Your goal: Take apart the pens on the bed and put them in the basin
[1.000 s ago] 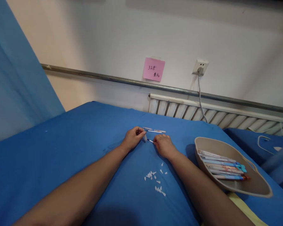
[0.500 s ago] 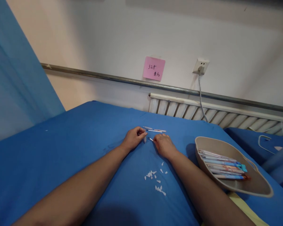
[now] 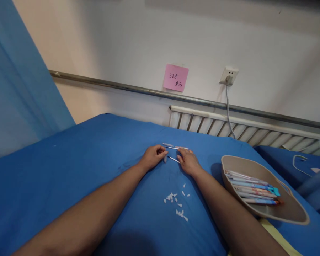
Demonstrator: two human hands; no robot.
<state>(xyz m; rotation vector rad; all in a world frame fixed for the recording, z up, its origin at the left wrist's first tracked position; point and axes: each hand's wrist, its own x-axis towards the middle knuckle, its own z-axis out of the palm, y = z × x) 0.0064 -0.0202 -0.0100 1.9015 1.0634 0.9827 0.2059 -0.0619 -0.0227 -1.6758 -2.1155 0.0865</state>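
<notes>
My left hand point(image 3: 154, 156) is closed, thumb and fingers pinching a short grey translucent pen barrel piece point(image 3: 165, 159) that points down. Just right of it a thin white pen refill point(image 3: 173, 159) with a dark tip lies slanted on the blue cloth. Its far end meets the thumb side of my right hand point(image 3: 189, 161), whose fingers are apart and reach over the cloth. Those fingertips are by a second white refill point(image 3: 172, 147) and a patterned pen barrel point(image 3: 181, 147). Behind them lies another grey pen part point(image 3: 167, 144). Several small white cone tips point(image 3: 170, 196) lie scattered nearer me.
A beige basket point(image 3: 256, 160) with several patterned pens point(image 3: 252, 185) stands at the right, beside my right forearm. Blue cloth point(image 3: 96, 156) covers the table. Behind are a radiator point(image 3: 197, 122), a metal rail point(image 3: 138, 89) and a plugged socket point(image 3: 228, 75). A blue curtain point(image 3: 21, 81) hangs left.
My right hand has moved slightly right and away from me, its fingers now off the slanted refill's middle, so more of that refill shows. My left hand has hardly moved.
</notes>
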